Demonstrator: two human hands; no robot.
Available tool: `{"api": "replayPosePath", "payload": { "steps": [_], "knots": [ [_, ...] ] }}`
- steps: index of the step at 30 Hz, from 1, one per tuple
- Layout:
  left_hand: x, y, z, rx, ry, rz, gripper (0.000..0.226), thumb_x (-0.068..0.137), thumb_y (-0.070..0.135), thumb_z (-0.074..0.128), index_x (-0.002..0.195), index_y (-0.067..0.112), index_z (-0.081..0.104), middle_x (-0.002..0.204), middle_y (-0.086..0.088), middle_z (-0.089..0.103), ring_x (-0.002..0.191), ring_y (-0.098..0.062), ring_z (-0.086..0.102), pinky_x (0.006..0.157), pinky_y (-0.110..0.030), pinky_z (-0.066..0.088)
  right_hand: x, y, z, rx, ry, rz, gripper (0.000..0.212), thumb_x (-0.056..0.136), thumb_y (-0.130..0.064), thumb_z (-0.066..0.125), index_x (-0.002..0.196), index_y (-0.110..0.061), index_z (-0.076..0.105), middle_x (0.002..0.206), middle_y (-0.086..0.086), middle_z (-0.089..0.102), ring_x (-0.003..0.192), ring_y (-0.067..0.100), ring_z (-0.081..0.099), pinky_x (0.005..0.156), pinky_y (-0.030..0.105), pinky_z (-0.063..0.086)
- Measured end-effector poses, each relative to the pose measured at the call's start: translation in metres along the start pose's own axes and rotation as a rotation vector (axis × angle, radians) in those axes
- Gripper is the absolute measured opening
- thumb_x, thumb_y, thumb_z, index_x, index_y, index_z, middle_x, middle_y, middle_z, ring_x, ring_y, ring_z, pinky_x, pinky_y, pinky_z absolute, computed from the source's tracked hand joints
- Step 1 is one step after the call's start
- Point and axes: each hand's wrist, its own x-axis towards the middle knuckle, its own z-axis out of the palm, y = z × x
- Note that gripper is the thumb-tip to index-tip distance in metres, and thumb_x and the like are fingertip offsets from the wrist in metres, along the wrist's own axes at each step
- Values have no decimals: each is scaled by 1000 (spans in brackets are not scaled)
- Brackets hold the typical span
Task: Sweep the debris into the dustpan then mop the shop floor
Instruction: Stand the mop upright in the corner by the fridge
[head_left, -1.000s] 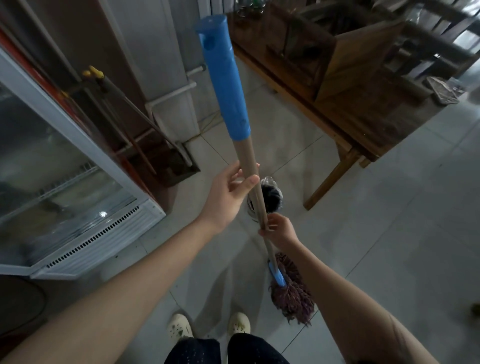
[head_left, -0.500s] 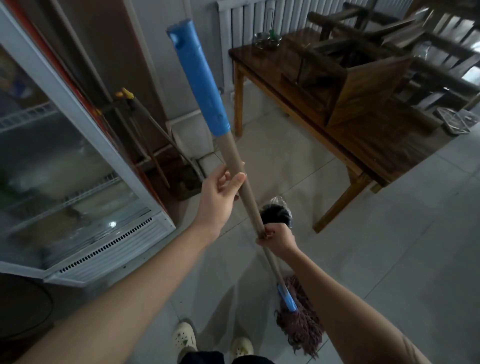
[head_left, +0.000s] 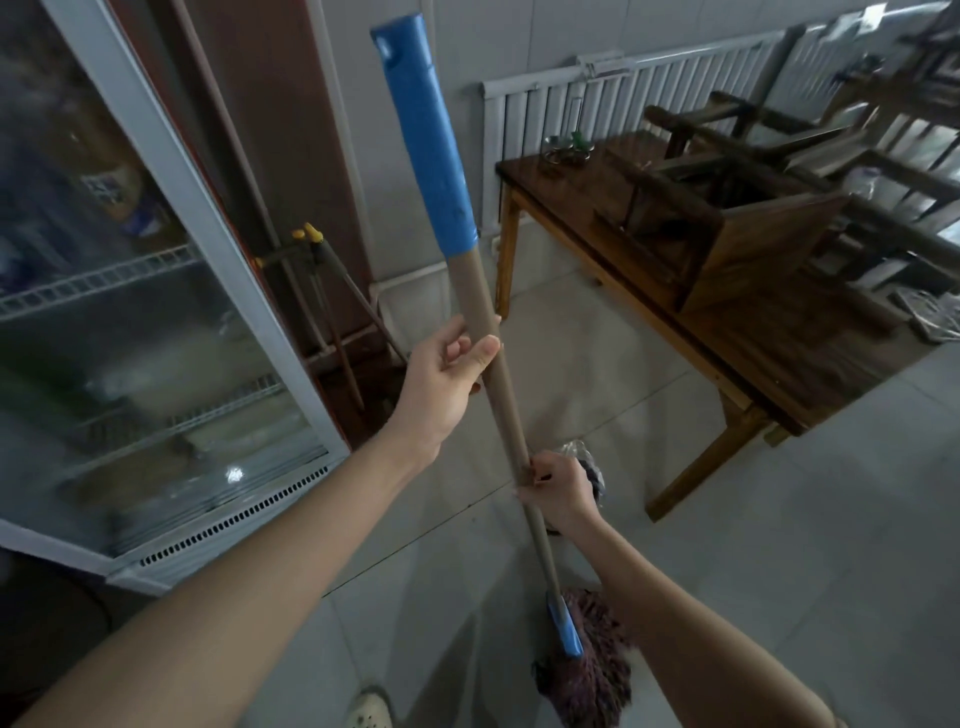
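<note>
**Two hands on the shaft, mop head down by the feet**

Mopping looks to be the step in hand. The long mop with a tan wooden shaft and blue plastic top grip (head_left: 510, 415) leans up and away from the person. Its dark maroon string head (head_left: 592, 686) appears to rest on the pale grey floor tiles (head_left: 779, 571), just beside a white perforated shoe (head_left: 370, 709).

The left hand (head_left: 447, 374) holds the shaft high, just below the blue grip, with its thumb laid along the near side and its fingers curled behind. The right hand (head_left: 558, 491) is clamped lower down, knuckles up, forearm reaching in from the lower right.

To do this well, I would let the lower hand steer and the upper hand drive, keeping the strings flat and the strokes overlapping. The small dark bin with a clear liner (head_left: 589, 462) sits just behind the right hand, and the leg of the brown wooden table (head_left: 691, 332) stands near. Wide swings could catch either.
</note>
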Motion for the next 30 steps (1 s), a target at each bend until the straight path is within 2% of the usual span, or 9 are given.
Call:
{"api": "replayPosePath", "payload": {
  "steps": [2,8,13,17,21,23,24,28,30],
  "knots": [
    [3,11,-5,16,-13,31,18,93,11,54,102,25,61,92,-15,48,89,-25,49,83,-39,44,3,-13,2,24,-6,-16,40,63,-18,83,53,-35,48,59,-14,52,60,3,49,55,21,36],
    [12,47,-12,133,-92,168,16,93,10,54,106,16,60,89,-16,51,87,-22,48,73,-25,42,18,-41,4,139,14,-51,27,45,-28,83,63,-33,63,74,1,71,79,26,69,73,45,57],
    [25,72,-11,237,-131,268,15,93,11,55,105,18,60,90,-18,58,86,-22,54,64,-12,42,46,-51,6,224,12,-118,38,34,-45,76,68,-35,63,75,1,70,79,26,70,72,51,56],
    [34,83,-17,220,-137,259,19,92,11,54,109,18,60,98,-25,63,90,-22,60,69,-9,47,47,-83,-3,242,22,-184,26,46,-29,81,63,-32,62,68,-7,69,70,14,69,71,51,56],
    [45,93,-32,175,-100,274,21,92,11,54,103,27,62,94,-10,66,95,-19,64,83,-23,53,56,-112,-2,203,-4,-214,24,53,-25,81,63,-30,60,73,-4,71,73,18,70,72,48,57],
    [56,100,-42,170,-67,283,20,92,10,54,102,25,61,96,-14,63,95,-23,63,90,-33,51,67,-128,-1,172,-1,-242,25,56,-24,82,64,-29,59,75,-3,70,74,19,69,71,45,57],
    [63,105,-47,170,-53,291,19,93,10,54,102,24,61,95,-16,60,94,-23,62,90,-33,51,74,-137,-2,158,-3,-255,26,59,-22,83,65,-29,58,76,-2,69,75,19,68,70,44,57],
    [96,123,-67,214,-14,341,13,93,18,55,96,29,61,89,-15,53,85,-24,54,62,-17,46,101,-169,-2,170,18,-297,19,55,-31,77,66,-34,61,71,-6,67,72,18,67,69,44,57],
    [115,131,-76,207,10,357,13,93,18,56,92,30,60,85,-15,52,82,-23,51,56,-16,40,113,-184,-1,196,50,-315,22,55,-27,75,63,-42,61,63,-9,64,67,14,65,67,44,57]
  ]
}}
